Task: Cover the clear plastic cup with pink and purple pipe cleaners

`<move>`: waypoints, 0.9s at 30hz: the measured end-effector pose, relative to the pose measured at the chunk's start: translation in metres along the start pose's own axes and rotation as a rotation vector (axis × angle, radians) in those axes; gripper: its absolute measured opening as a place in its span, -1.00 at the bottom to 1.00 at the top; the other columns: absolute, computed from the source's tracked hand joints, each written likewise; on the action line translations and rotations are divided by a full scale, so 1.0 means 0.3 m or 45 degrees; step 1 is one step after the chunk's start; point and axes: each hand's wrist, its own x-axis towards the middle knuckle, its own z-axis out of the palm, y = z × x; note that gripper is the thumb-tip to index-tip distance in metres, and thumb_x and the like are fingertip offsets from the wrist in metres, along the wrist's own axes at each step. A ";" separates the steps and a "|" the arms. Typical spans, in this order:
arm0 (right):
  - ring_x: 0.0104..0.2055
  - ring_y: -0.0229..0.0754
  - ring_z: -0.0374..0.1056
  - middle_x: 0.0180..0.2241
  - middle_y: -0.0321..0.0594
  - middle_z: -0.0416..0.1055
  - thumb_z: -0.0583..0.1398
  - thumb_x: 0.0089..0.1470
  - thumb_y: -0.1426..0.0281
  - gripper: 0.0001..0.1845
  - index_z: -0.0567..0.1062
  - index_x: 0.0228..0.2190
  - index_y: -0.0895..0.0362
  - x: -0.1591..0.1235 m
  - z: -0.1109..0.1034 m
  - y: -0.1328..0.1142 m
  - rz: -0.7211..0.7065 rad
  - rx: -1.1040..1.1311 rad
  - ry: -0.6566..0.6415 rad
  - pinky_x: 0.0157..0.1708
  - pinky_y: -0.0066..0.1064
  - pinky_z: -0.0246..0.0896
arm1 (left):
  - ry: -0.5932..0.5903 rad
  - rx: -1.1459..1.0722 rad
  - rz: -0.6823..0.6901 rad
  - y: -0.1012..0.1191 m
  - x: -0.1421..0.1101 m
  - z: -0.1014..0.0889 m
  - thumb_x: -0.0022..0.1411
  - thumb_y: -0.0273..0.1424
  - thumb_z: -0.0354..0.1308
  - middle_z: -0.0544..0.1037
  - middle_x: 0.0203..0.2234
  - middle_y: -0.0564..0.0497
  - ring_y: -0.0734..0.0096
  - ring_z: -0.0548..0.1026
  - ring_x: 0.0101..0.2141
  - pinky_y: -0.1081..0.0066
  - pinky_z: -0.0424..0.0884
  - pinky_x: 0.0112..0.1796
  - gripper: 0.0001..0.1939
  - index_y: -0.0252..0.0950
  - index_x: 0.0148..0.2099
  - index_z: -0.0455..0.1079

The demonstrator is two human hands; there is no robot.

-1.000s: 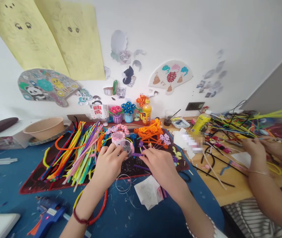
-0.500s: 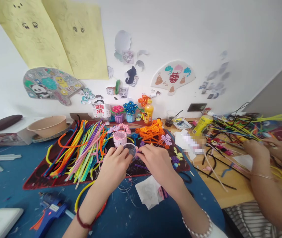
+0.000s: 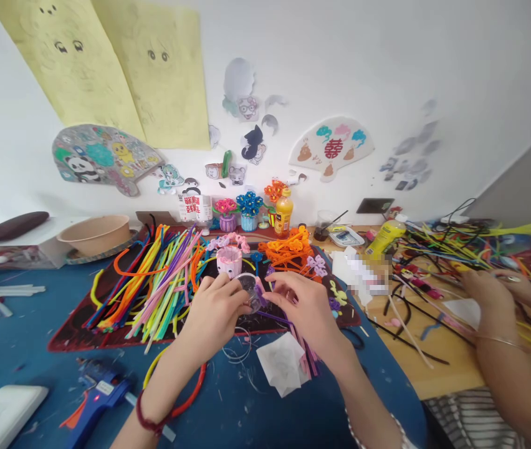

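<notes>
My left hand [image 3: 221, 305] is closed around a small clear plastic cup [image 3: 255, 299], which it holds tilted above the table. On the cup's right side sit short pieces of pink and purple pipe cleaner [image 3: 260, 290]. The thumb and fingertips of my right hand [image 3: 305, 305] pinch at the purple piece. Just behind the cup stands a pink pot wrapped in pipe cleaner [image 3: 229, 260], with pale pink flowers [image 3: 228, 241] beyond it. Pink and purple pipe cleaner strips [image 3: 310, 355] lie below my right hand, next to crumpled white paper [image 3: 280, 365].
A bundle of coloured pipe cleaners [image 3: 165, 287] lies on the dark red mat to the left. A blue glue gun [image 3: 101, 399] with its light on rests at front left, near a white box [image 3: 6, 415]. At right, a co-worker's hands [image 3: 487, 296] work among scattered pipe cleaners.
My right hand has drawn slightly back from the cup, its fingers a little looser, and the purple piece now shows. The cup has turned a little. The whole view has shifted slightly.
</notes>
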 end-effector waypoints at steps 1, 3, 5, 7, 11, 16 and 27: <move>-0.40 -0.20 0.46 -0.38 -0.25 0.55 0.28 0.20 0.35 -0.86 0.56 -0.18 0.08 -0.004 -0.008 0.010 0.025 0.086 0.019 -0.35 -0.42 0.38 | -0.015 -0.053 -0.004 -0.008 0.001 -0.011 0.34 -0.45 0.12 0.53 -0.41 0.01 0.24 0.35 -0.30 0.26 0.15 -0.30 -0.83 -0.24 -0.35 0.43; -0.37 -0.17 0.48 -0.37 -0.21 0.55 0.28 0.19 0.30 -0.82 0.57 -0.18 0.09 -0.007 -0.023 0.026 0.052 0.240 0.023 -0.34 -0.39 0.42 | -0.053 -0.155 0.015 -0.022 0.004 -0.035 0.35 -0.43 0.10 0.54 -0.41 0.04 0.29 0.36 -0.31 0.30 0.18 -0.29 -0.81 -0.23 -0.36 0.42; -0.30 -0.14 0.49 -0.30 -0.17 0.55 0.29 0.17 0.25 -0.77 0.57 -0.15 0.08 -0.001 -0.035 0.028 0.031 0.346 0.007 -0.29 -0.35 0.44 | -0.100 -0.316 0.034 -0.031 0.009 -0.057 0.37 -0.40 0.06 0.53 -0.41 0.05 0.32 0.36 -0.31 0.32 0.21 -0.27 -0.78 -0.24 -0.37 0.40; -0.16 -0.10 0.48 -0.17 -0.13 0.52 0.29 0.18 0.22 -0.71 0.56 -0.09 0.05 0.010 -0.046 0.014 -0.055 0.364 -0.018 -0.14 -0.28 0.44 | -0.140 -0.521 0.039 -0.033 0.013 -0.077 0.39 -0.37 0.02 0.51 -0.42 0.05 0.32 0.35 -0.31 0.32 0.22 -0.25 -0.74 -0.25 -0.37 0.38; 0.13 -0.03 0.34 0.03 -0.12 0.41 0.27 0.18 0.16 -0.59 0.51 0.05 -0.05 0.031 -0.065 -0.032 -0.247 0.253 -0.132 0.16 -0.16 0.24 | -0.166 -0.779 0.033 -0.026 0.013 -0.102 0.41 -0.34 -0.01 0.50 -0.41 0.04 0.30 0.32 -0.29 0.30 0.20 -0.22 -0.72 -0.25 -0.35 0.40; 0.18 -0.02 0.29 0.09 -0.12 0.36 0.29 0.14 0.13 -0.46 0.44 0.14 -0.05 0.034 -0.085 -0.050 -0.299 0.192 -0.250 0.17 -0.17 0.23 | -0.167 -0.883 0.029 -0.025 0.001 -0.110 0.41 -0.37 0.00 0.52 -0.36 0.04 0.31 0.32 -0.26 0.31 0.20 -0.18 -0.74 -0.25 -0.32 0.42; 0.20 -0.07 0.26 0.10 -0.16 0.33 0.33 0.12 0.20 -0.45 0.44 0.14 -0.08 0.051 -0.091 -0.051 -0.256 0.254 -0.401 0.22 -0.16 0.16 | -0.135 -0.919 0.045 -0.032 -0.002 -0.110 0.40 -0.33 0.01 0.51 -0.38 0.05 0.33 0.34 -0.29 0.34 0.28 -0.21 -0.74 -0.26 -0.34 0.40</move>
